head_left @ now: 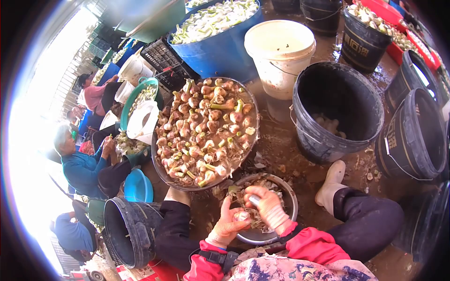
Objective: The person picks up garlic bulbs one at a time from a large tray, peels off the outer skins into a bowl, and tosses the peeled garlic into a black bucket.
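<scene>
Over a metal bowl (294, 206) of peelings, my left hand (228, 225) pinches a pale garlic bulb (242, 216) between thumb and fingers. My right hand (268, 206) is closed around a small tool (254, 199) with a shiny metallic part, just above and right of the bulb. The tool's tip is hidden. Just beyond the bowl stands a wide round pan (255, 136) heaped with unpeeled garlic bulbs (204, 126), some with green stem stubs.
A black bucket (309, 136) with some pale bulbs inside stands at right, a white bucket (276, 70) behind it. A blue tub (211, 47) of garlic is at the back. Another black bucket (136, 229) lies left of my leg. Co-workers (79, 164) sit at left.
</scene>
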### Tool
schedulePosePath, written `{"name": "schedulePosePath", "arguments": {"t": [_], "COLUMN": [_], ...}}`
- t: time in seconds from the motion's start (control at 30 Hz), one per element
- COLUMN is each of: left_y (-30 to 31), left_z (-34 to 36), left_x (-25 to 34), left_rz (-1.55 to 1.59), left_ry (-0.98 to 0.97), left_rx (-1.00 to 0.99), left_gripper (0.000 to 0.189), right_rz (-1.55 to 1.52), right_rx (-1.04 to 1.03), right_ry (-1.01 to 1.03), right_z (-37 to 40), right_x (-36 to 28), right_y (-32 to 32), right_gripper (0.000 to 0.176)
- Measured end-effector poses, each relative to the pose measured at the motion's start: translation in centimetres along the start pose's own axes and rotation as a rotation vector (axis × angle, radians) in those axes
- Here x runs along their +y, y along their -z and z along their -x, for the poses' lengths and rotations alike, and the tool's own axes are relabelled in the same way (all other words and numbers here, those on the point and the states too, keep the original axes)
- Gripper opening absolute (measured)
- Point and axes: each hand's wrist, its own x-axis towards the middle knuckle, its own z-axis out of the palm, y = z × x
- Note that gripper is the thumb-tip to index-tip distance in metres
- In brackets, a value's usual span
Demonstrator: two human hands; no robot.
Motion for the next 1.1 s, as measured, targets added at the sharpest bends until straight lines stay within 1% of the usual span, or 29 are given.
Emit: {"name": "schedulePosePath", "arguments": {"t": [0.03, 0.1, 0.13, 0.17, 0.2, 0.23, 0.3, 0.37, 0.4, 0.43, 0.5, 0.53, 0.57, 0.6, 0.63, 0.7, 0.73, 0.77, 0.83, 0.87, 0.9, 0.97, 1.0, 1.03, 1.1], "left_y": [0.5, 1.6, 1.8, 1.9, 1.9, 1.8, 1.2, 1.1, 1.0, 1.3, 2.1, 2.0, 1.8, 1.6, 1.4, 1.3, 2.0, 2.3, 2.6, 3.1, 2.7, 1.6, 0.6, 0.3, -0.1], "left_z": [0.0, 0.0, 0.2, 0.2, 0.2, 0.2, 0.1, 0.0, 0.0, -0.1, -0.1, 0.1, 0.3, 0.6, 0.8, 1.1, 1.1, 1.2, 1.3, 1.1, 1.0, 0.6, 0.4, 0.1, -0.2], "left_x": [-0.3, -1.0, -1.1, -1.2, -1.2, -1.1, -1.0, -0.9, -0.8, -1.1, -2.0, -2.4, -3.0, -3.2, -3.0, -2.2, -2.2, -2.1, -2.1, -2.5, -2.5, -2.8, -2.4, -2.5, -2.7], "left_rz": [-0.002, -0.191, -0.33, -0.33, -0.49, -0.65, -0.664, -0.921, -0.883, -0.883, -0.743, -0.744, -0.5, -0.258, -0.259, 0.071, 0.057, 0.054, 0.183, 0.162, 0.162, 0.223, 0.227, 0.227, 0.259], "left_ry": [-0.004, -0.154, -0.19, -0.192, -0.205, -0.217, -0.21, -0.165, -0.112, -0.113, -0.123, -0.124, -0.114, -0.1, -0.095, -0.134, -0.109, -0.112, -0.082, -0.086, -0.084, -0.083, -0.069, -0.066, -0.082], "left_rx": [-0.001, 0.074, 0.162, 0.162, 0.223, 0.285, 0.302, 0.272, 0.285, 0.284, 0.287, 0.286, 0.22, 0.153, 0.154, 0.052, 0.091, 0.091, 0.265, 0.278, 0.276, 0.333, 0.395, 0.393, 0.403], "left_gripper": [0.113, 0.12, 0.118, 0.118, 0.116, 0.115, 0.113, 0.112, 0.114, 0.114, 0.112, 0.112, 0.112, 0.111, 0.111, 0.111, 0.111, 0.111, 0.111, 0.108, 0.108, 0.097, 0.094, 0.094, 0.091], "right_rz": [-0.21, -0.171, 0.137, 0.445, 0.442, 0.568, 0.591, 0.635, 0.614, 0.592, 0.592, 0.691, 0.787, 0.401, 0.355, 0.174, 0.342, 0.34, 0.369, 0.412, 0.443, 0.745, 0.887, 0.887, 0.889], "right_rx": [0.083, 0.095, 0.015, -0.065, -0.15, -0.177, -0.314, -0.331, -0.341, -0.35, -0.342, -0.32, -0.296, -0.144, -0.043, 0.077, 0.019, 0.018, -0.133, -0.158, -0.171, -0.177, -0.197, -0.194, -0.13], "right_ry": [-0.055, -0.064, 0.029, 0.123, -0.058, 0.054, 0.093, 0.093, 0.205, 0.316, 0.291, 0.29, 0.288, 0.269, 0.048, -0.282, -0.258, -0.255, 0.079, 0.062, 0.049, 0.409, 0.399, 0.397, 0.472], "right_z": [-0.7, -1.3, -1.1, -1.1, 0.3, 0.8, 1.2, 1.1, 1.3, 1.4, 1.4, 0.9, 0.4, 0.3, -0.1, -1.3, -1.3, -1.2, -0.5, -0.1, 0.4, 0.8, 0.7, 0.9, 1.0], "right_x": [0.6, 1.3, 1.5, 1.6, -0.7, -0.7, -1.5, -0.1, 0.2, 0.4, 0.6, 1.1, 1.9, 3.9, 3.8, 4.6, 4.4, 4.5, 3.8, 3.6, 3.1, 4.0, 3.7, 3.6, 3.3], "right_y": [0.9, 1.8, 1.7, 1.6, 0.4, -0.3, -1.3, -1.0, -1.0, -0.9, -0.7, -0.6, -0.6, -0.7, -0.6, 0.7, 1.5, 1.5, 0.8, 0.2, -0.8, -1.3, -1.6, -1.7, -1.7], "right_gripper": [0.027, 0.03, 0.033, 0.037, 0.05, 0.051, 0.05, 0.047, 0.047, 0.047, 0.049, 0.043, 0.038, 0.037, 0.038, 0.036, 0.037, 0.037, 0.039, 0.043, 0.043, 0.029, 0.026, 0.026, 0.029]}}
